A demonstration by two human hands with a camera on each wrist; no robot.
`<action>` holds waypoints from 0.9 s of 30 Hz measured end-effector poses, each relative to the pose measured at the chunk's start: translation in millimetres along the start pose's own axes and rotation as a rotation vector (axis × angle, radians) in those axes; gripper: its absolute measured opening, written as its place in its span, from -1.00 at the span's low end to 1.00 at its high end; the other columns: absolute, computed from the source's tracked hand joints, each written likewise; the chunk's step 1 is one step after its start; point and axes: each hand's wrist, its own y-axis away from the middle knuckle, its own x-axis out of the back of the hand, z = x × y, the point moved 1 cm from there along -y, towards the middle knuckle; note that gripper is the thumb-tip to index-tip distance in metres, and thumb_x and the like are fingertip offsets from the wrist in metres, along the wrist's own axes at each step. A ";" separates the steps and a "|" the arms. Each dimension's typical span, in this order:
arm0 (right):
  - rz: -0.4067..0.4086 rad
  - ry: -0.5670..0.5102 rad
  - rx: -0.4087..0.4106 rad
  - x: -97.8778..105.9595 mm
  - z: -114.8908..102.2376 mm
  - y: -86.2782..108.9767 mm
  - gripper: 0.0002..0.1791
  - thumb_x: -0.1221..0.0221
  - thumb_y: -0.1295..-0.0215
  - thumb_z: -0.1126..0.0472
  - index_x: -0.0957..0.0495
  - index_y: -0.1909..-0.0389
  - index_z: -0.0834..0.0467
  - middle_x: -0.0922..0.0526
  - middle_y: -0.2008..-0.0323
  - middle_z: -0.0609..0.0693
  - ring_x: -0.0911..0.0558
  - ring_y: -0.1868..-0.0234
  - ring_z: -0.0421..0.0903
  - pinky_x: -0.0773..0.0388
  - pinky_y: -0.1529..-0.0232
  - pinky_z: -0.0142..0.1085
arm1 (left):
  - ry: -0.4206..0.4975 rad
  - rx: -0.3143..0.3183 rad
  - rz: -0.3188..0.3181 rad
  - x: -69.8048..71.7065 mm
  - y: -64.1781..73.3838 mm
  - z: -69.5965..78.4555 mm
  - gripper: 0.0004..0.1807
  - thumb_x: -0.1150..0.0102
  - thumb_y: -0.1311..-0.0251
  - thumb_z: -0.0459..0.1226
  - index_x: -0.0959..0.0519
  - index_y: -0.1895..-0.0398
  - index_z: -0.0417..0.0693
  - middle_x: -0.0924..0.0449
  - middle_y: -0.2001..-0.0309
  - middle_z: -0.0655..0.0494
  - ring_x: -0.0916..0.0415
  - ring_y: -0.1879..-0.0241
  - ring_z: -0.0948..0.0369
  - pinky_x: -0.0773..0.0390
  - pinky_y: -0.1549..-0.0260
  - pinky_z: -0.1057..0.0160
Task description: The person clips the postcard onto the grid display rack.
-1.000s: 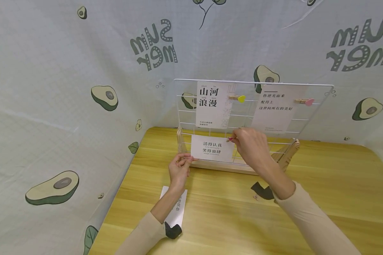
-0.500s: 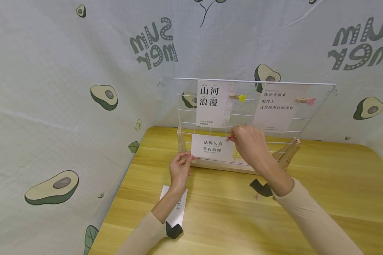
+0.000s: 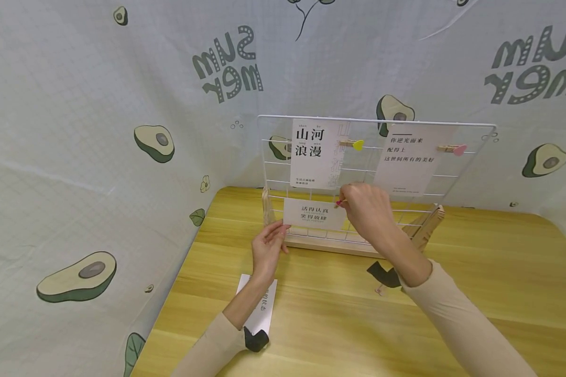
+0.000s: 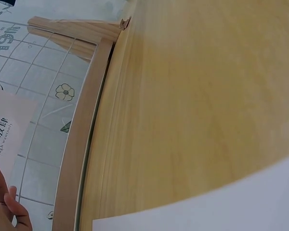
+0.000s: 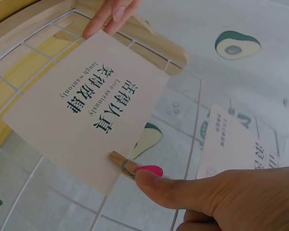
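A white card with printed characters lies against the lower left of a white wire grid, its lower edge tilted out from the wires. My left hand pinches the card's lower left corner. With thumb and fingers, my right hand grips a small wooden clothespin that has a deep pink heart, at the card's upper right edge. The clothespin's tip lies over the card's face in the right wrist view. Whether it also clasps a wire is hard to see.
Above hang two more cards, one with a yellow heart clothespin, the other with a pale pink one. The grid stands in a wooden base. Another card lies under my left forearm. A patterned cloth hangs behind.
The card's lower edge has come up and away from the grid, with my left hand rising slightly. My right hand stays almost in place at the clothespin.
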 end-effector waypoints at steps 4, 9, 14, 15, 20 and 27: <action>-0.011 -0.014 -0.004 0.6 0.8 -1.5 -0.94 -0.43 -0.16 0.42 -0.74 0.37 0.29 -0.81 0.38 0.16 -0.57 0.55 -0.02 -0.40 0.65 -0.26 | -0.002 0.021 -0.034 -0.7 0.3 1.1 -0.62 -0.15 -0.45 -0.41 -0.53 -0.30 -0.26 -0.63 -0.17 -0.24 -0.52 0.56 0.35 -0.53 0.48 0.50; -0.020 -0.025 -0.006 1.3 2.0 -2.6 -0.97 -0.42 -0.19 0.40 -0.75 0.37 0.25 -0.82 0.36 0.15 -0.53 0.56 -0.05 -0.33 0.66 -0.29 | -0.014 0.019 -0.063 -1.2 0.0 0.7 -0.57 -0.11 -0.47 -0.41 -0.47 -0.36 -0.28 -0.58 -0.23 -0.23 -0.56 0.53 0.34 -0.41 0.52 0.52; -0.001 -0.052 -0.007 -1.2 3.4 -1.0 -0.98 -0.40 -0.25 0.36 -0.76 0.35 0.26 -0.80 0.39 0.15 -0.43 0.60 -0.08 -0.20 0.66 -0.34 | -0.024 0.015 -0.084 -1.1 1.3 2.5 -0.54 -0.10 -0.48 -0.41 -0.42 -0.40 -0.28 -0.54 -0.27 -0.22 -0.58 0.50 0.36 -0.28 0.58 0.55; 0.010 -0.059 -0.006 -1.8 3.2 0.2 -0.96 -0.39 -0.26 0.35 -0.76 0.33 0.27 -0.80 0.40 0.15 -0.41 0.61 -0.09 -0.18 0.67 -0.35 | -0.027 0.013 -0.084 -1.1 1.8 3.2 -0.54 -0.10 -0.49 -0.40 -0.42 -0.40 -0.28 -0.54 -0.28 -0.22 -0.58 0.50 0.36 -0.25 0.60 0.56; 0.070 -0.098 -0.026 -4.5 1.4 11.1 -0.85 -0.36 -0.29 0.34 -0.74 0.14 0.28 -0.76 0.43 0.13 -0.36 0.63 -0.09 -0.11 0.69 -0.35 | -0.033 0.018 -0.084 -0.3 3.2 6.8 -0.54 -0.11 -0.49 -0.39 -0.42 -0.40 -0.31 -0.54 -0.28 -0.25 -0.59 0.50 0.36 -0.26 0.59 0.56; 0.169 -0.142 -0.059 -5.3 9.0 42.7 -0.81 -0.33 -0.30 0.35 -0.72 0.08 0.24 -0.41 0.64 -0.03 -0.26 0.63 -0.16 -0.09 0.63 -0.37 | -0.132 0.063 -0.203 11.4 7.4 14.6 -0.45 -0.12 -0.48 -0.36 -0.32 -0.48 -0.27 -0.46 -0.36 -0.24 -0.62 0.37 0.40 -0.55 -0.29 0.18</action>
